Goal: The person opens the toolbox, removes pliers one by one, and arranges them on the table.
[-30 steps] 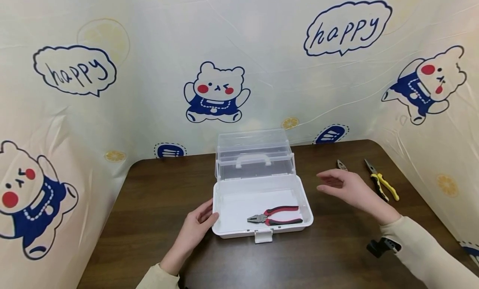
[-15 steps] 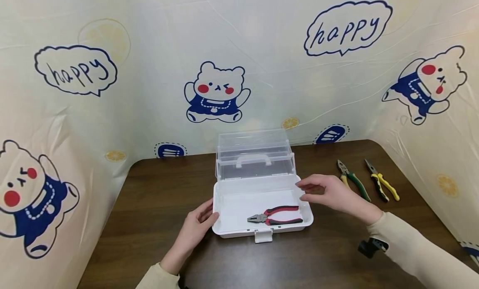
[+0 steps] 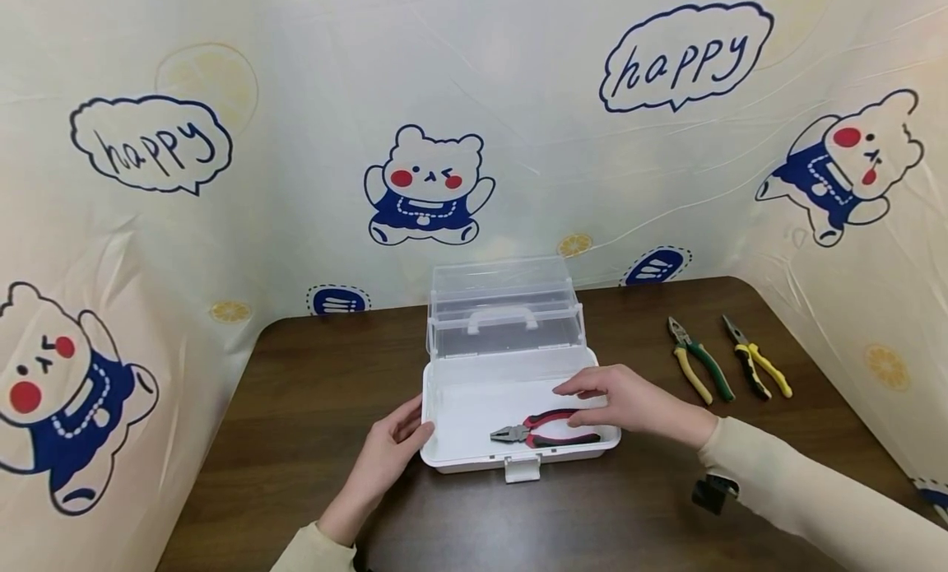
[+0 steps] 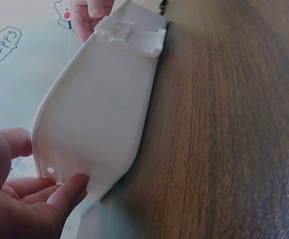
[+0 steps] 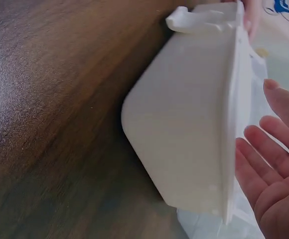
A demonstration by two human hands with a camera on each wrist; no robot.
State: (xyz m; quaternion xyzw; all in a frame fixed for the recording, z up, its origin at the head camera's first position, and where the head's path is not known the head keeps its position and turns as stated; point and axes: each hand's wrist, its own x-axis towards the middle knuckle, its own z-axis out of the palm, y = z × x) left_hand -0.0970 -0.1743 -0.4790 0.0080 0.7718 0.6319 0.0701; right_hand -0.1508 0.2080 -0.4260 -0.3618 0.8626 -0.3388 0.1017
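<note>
A white plastic toolbox (image 3: 461, 403) stands on the table, its clear lid (image 3: 506, 309) tipped back. Inside lie pliers (image 3: 511, 433) with red and black handles, jaws toward the left. My left hand (image 3: 381, 457) holds the box's left end; in the left wrist view the thumb is at the rim and fingers of the hand (image 4: 30, 199) lie against the outer wall. Over the box's right end reaches my right hand (image 3: 629, 401), thumb and fingers apart, close above the plier handles. In the right wrist view this hand (image 5: 279, 179) is empty, beside the rim.
To the right on the brown table (image 3: 311, 374) lie green and tan handled pliers (image 3: 698, 360) and yellow and black long-nose pliers (image 3: 755, 358). A latch (image 3: 522, 470) hangs at the box's front. A printed curtain (image 3: 296, 185) surrounds the table's back and sides.
My right hand has moved left from beside the green-handled pliers, uncovering them, to over the box's right end and the red-handled pliers. My left hand has stayed at the box's left end.
</note>
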